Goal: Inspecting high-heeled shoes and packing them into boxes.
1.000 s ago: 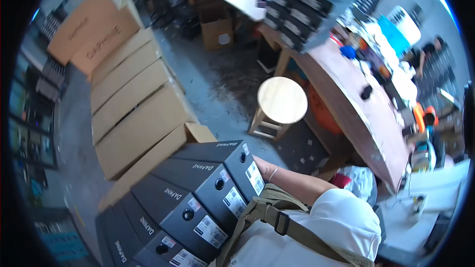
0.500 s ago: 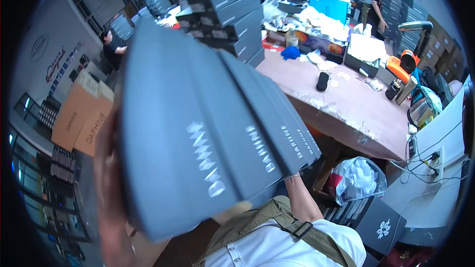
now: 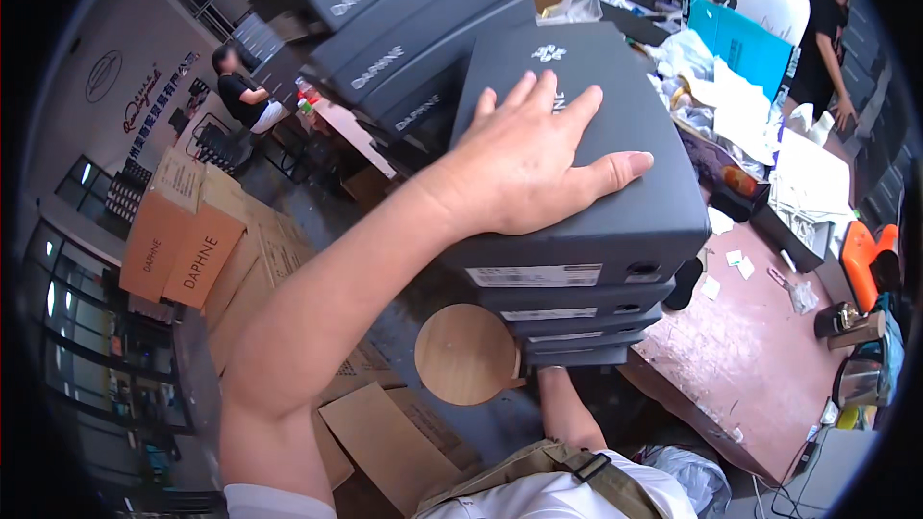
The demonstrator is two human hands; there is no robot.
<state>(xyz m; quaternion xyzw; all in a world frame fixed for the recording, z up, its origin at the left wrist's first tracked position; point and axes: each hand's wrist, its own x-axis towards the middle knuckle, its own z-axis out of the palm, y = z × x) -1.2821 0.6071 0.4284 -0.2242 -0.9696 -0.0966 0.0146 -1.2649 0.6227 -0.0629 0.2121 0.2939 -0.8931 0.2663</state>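
Observation:
My left hand (image 3: 524, 168) lies flat with fingers spread on the lid of a dark grey shoebox (image 3: 644, 202). That shoebox tops a stack of several like it, whose short ends carry white labels and face me. Below the stack, my right forearm (image 3: 565, 411) reaches up to the lowest shoebox (image 3: 582, 356); the fingers of my right hand are hidden under it. Just beyond and left of this stack rises another pile of dark grey shoeboxes (image 3: 423, 48).
A round wooden stool (image 3: 466, 354) stands below. Brown cartons (image 3: 207, 250) and flattened cardboard (image 3: 389, 442) lie left. The pinkish worktable (image 3: 711, 356) on the right bears papers, an orange tool (image 3: 865, 264) and a kettle (image 3: 860, 380). Two people are farther back, left and right.
The stack of shoeboxes has swung from tilted at the left to nearly level in front of me, farther right. My left hand has gone from its side to the top lid.

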